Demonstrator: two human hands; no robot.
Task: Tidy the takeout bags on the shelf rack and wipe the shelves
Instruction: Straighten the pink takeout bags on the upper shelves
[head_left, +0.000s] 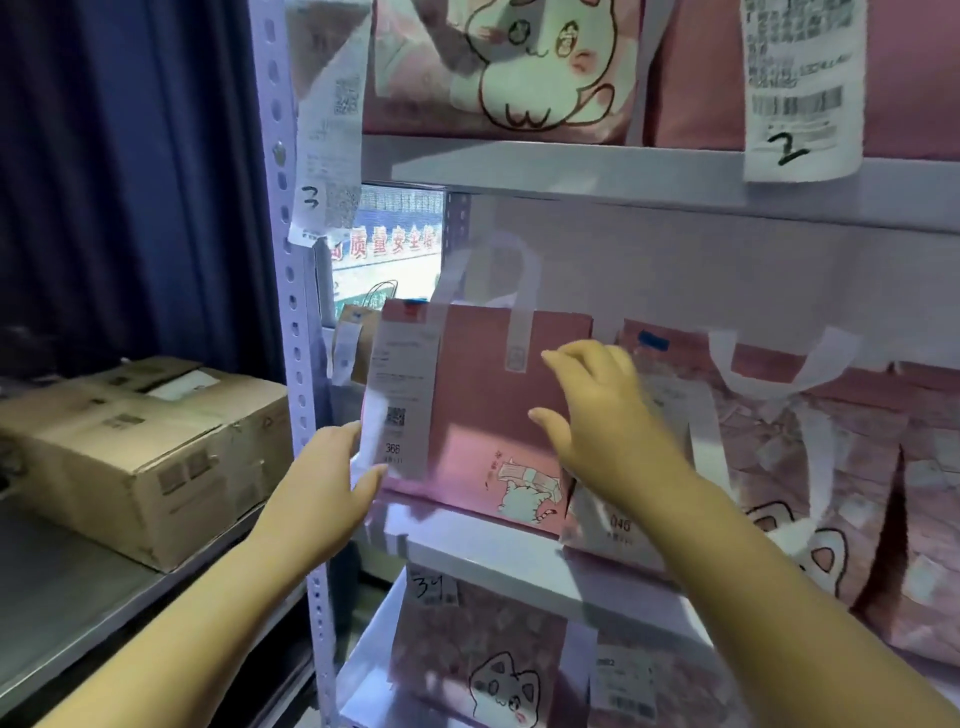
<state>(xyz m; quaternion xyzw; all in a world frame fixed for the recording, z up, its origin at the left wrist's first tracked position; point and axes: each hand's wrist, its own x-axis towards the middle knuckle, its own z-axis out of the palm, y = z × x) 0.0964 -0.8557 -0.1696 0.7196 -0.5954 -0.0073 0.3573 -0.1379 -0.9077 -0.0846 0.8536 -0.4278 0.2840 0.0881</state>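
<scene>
A pink takeout bag (478, 410) with white handles and a cat drawing stands at the left end of the middle shelf (483, 551). A receipt (402, 395) marked 366 hangs on its front left. My left hand (327, 478) touches the bag's lower left edge by the receipt, fingers nearly straight. My right hand (597, 410) lies against the bag's right side with fingers spread. A second pink patterned bag (769, 457) stands right beside it, partly behind my right arm.
More pink cat bags fill the upper shelf (519, 67) and the lower shelf (498, 675). Numbered receipts hang from the upper shelf (800, 88) and the rack post (291, 312). A cardboard box (140, 447) sits on a grey table to the left.
</scene>
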